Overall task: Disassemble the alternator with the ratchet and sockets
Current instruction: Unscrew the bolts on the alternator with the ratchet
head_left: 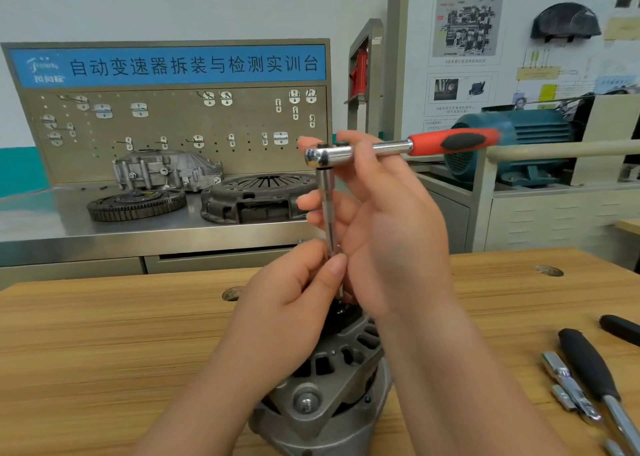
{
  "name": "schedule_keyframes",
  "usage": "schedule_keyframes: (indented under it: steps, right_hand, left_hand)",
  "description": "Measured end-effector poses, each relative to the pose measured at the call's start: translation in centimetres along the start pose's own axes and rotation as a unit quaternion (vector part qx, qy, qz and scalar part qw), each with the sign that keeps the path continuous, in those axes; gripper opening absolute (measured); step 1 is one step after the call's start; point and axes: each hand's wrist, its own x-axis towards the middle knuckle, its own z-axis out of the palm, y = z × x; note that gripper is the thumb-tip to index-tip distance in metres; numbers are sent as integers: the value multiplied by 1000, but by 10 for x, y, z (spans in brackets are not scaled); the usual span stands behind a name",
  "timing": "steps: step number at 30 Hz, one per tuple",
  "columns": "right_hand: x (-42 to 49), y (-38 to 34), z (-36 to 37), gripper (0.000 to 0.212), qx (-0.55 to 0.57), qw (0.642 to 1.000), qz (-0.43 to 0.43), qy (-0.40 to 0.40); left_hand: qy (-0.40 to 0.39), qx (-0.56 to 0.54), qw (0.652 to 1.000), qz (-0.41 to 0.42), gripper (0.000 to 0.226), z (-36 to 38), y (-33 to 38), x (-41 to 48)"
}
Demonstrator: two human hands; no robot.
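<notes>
Grey slotted cast-metal alternator (329,421): parked at the bottom centre of the frame on the light wooden table (104,351), partly covered by both forearms; a threaded stud is seen on its near side.
Left hand (294,300): closed in a pinch, thumb and fingers wrapped round the lower end of the slim chrome extension bar (327,206), right above the alternator.
Right hand (388,227): thumb and forefinger clamped on the head end of the chrome ratchet with red-and-black handle (433,144); the other fingers are curled loosely behind the bar.
Ratchet: held level mid-frame, handle pointed to the right, bar hung straight down from its head.
Bar's bottom end: hidden by the hands, so what it's seated on can't be told.
Lower right: black-handled tools (588,369) and chrome bits (568,386) laid out on the table.
Background: steel bench with a clutch cover (259,196) and toothed flywheel (136,204) at left; teal electric motor (502,144) at upper right.
</notes>
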Motion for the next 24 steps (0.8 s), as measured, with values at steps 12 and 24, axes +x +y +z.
schedule_keyframes:
  steps: [12,24]
  right_hand:
    - [-3,7,-2,16,-174,967,-186,26]
    - [-1,3,-1,16,-71,993,-92,-2]
  left_hand:
    - [13,32,999,-10,19,-2,-2,1]
    - [8,4,1000,-1,30,-3,-4,1]
